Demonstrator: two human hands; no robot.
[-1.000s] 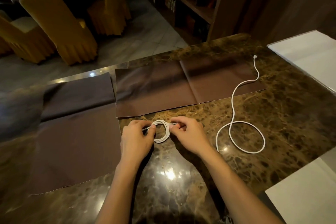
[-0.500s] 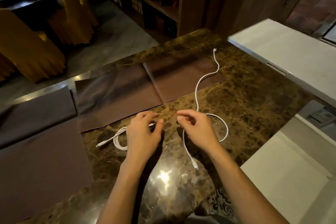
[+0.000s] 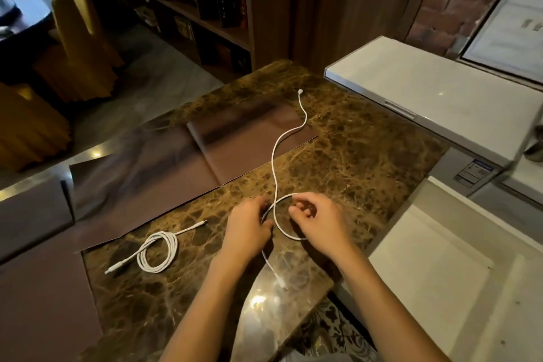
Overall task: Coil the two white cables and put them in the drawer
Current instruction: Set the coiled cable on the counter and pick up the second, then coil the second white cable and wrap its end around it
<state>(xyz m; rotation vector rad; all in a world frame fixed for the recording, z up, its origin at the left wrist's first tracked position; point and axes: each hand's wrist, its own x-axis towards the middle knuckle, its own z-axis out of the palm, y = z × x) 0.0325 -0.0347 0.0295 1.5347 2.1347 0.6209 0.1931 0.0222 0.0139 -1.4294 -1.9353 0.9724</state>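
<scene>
One white cable (image 3: 160,250) lies coiled on the brown marble table (image 3: 367,156), left of my hands, with both plug ends sticking out. The second white cable (image 3: 276,153) runs loose from its far plug near the table's back edge down to a loop between my hands. My left hand (image 3: 248,229) pinches the cable where the loop crosses. My right hand (image 3: 318,220) holds the loop's right side with curled fingers. The cable's near plug end lies on the table below my left wrist. No drawer is identifiable.
Dark brown cloth mats (image 3: 164,164) cover the table's left and back. White cabinet surfaces (image 3: 435,91) stand to the right and near right. Yellow-covered chairs (image 3: 73,47) and a bookshelf (image 3: 205,9) are behind the table.
The coiled cable was let go and now lies at the left. Both hands moved right and took hold of the second cable, forming a loop. The camera view turned right.
</scene>
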